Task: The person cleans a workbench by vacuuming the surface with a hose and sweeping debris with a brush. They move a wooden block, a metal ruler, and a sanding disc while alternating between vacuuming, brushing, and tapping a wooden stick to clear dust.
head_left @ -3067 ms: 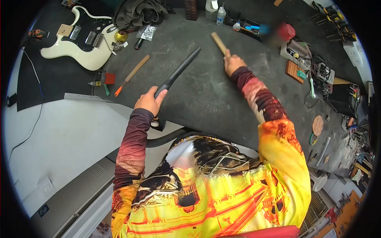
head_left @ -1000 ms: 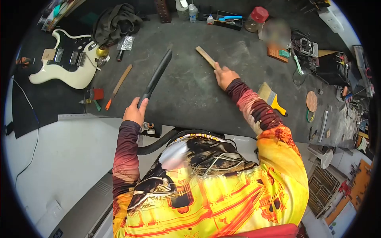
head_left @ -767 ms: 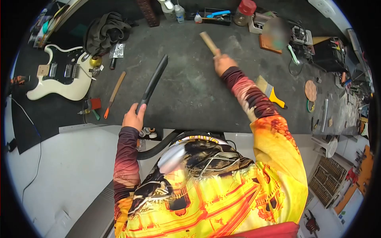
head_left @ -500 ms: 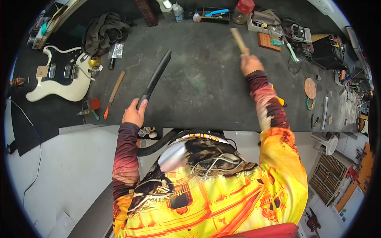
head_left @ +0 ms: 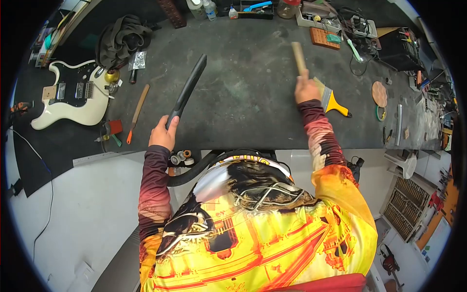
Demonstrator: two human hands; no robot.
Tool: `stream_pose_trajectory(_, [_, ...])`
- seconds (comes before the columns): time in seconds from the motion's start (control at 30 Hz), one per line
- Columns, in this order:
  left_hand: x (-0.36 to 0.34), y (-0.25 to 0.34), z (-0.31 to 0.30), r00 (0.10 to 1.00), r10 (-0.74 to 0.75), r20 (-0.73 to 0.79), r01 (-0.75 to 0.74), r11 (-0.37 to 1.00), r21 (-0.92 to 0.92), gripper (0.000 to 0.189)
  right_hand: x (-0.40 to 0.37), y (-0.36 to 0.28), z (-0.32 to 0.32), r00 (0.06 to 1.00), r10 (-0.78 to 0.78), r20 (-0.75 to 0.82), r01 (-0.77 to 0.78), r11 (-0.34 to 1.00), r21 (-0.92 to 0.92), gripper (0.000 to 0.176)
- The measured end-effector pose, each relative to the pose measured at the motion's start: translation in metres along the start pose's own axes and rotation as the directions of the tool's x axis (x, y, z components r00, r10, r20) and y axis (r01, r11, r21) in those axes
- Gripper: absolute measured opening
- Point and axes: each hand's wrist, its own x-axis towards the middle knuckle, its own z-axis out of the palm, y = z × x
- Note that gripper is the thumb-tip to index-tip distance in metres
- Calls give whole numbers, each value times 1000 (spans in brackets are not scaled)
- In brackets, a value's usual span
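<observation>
Both arms are stretched forward over the bench [head_left: 243,104]. The left hand [head_left: 163,135] is closed around the near end of the black nozzle [head_left: 188,87], which is slanted away from the fingers. The wooden stick [head_left: 298,57] is gripped by the right hand [head_left: 306,90] and rises beyond its fingers. Compared with a moment before, this hand is drawn nearer, just beside the yellow brush [head_left: 333,99].
</observation>
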Motion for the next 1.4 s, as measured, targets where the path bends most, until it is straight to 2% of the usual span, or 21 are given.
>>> stream_pose_trajectory(0.03, [0,2,-2,999,-19,28,19,1000,0,65,1,17,10,999,46,8,-46,999,-15,48])
stream_pose_trajectory(0.13, [-2,2,3,997,0,73,-1,1000,9,66,-40,-32,17,989,141,43,-140,989,-43,48])
stream_pose_trajectory(0.2, [-6,1,8,995,42,93,-44,999,22,66,-76,-67,17,986,73,147,-79,996,40,49])
stream_pose_trajectory(0.23, [-5,4,11,987,59,150,-66,997,39,66,-95,-81,19,989,41,142,-48,998,45,50])
stream_pose_trajectory(0.33, [-2,19,15,964,95,247,-113,992,60,65,-98,-76,-5,964,-130,234,113,990,85,49])
stream_pose_trajectory(0.4, [0,28,13,953,152,262,-174,982,66,64,-82,-48,-19,997,66,30,-67,997,43,45])
stream_pose_trajectory(0.43, [2,36,6,940,128,316,-156,986,65,64,-70,-35,-30,974,219,62,-221,975,22,43])
stream_pose_trajectory(0.5, [12,38,10,934,158,322,-189,980,67,64,-82,-23,-1,972,234,-9,-234,972,-6,44])
stream_pose_trajectory(0.57, [20,46,11,916,177,360,-222,971,90,65,-93,-44,10,967,252,-33,-253,968,-1,44])
stream_pose_trajectory(0.67, [28,69,8,898,231,376,-291,950,111,67,-116,-77,14,961,275,6,-274,958,79,44])
stream_pose_trajectory(0.73, [46,68,20,890,262,375,-326,938,118,69,-130,-87,5,983,106,153,-127,982,141,44])
stream_pose_trajectory(0.77, [52,69,21,888,297,350,-356,928,115,70,-125,-79,-3,985,82,151,-97,991,91,44])
stream_pose_trajectory(0.87, [50,74,14,883,298,363,-362,925,119,71,-105,-38,-18,972,222,77,-225,973,43,44])
stream_pose_trajectory(0.93, [51,74,10,883,294,365,-364,921,139,70,-115,-50,-1,971,235,35,-236,971,33,43])
stream_pose_trajectory(1.0, [49,71,6,886,315,341,-378,915,138,69,-116,-74,10,931,365,-26,-364,930,50,42])
stream_pose_trajectory(1.07, [46,59,-2,888,319,331,-384,910,154,68,-129,-89,19,941,339,-3,-337,937,96,44])
stream_pose_trajectory(1.17, [50,54,-1,893,340,296,-390,911,130,68,-131,-64,-10,985,116,130,-107,991,-76,46])
stream_pose_trajectory(1.2, [50,53,0,887,346,307,-399,908,127,68,-126,-44,-19,985,121,122,-112,990,-82,46])
stream_pose_trajectory(1.27, [51,54,-3,883,349,314,-402,907,122,68,-105,-15,-25,958,279,67,-274,959,-71,47])
stream_pose_trajectory(1.3, [48,58,-6,881,340,330,-396,911,116,68,-101,-23,-15,934,350,79,-343,936,-81,47])
stream_pose_trajectory(1.4, [51,56,-2,875,349,336,-406,907,114,69,-127,-97,8,923,371,103,-366,928,-64,48])
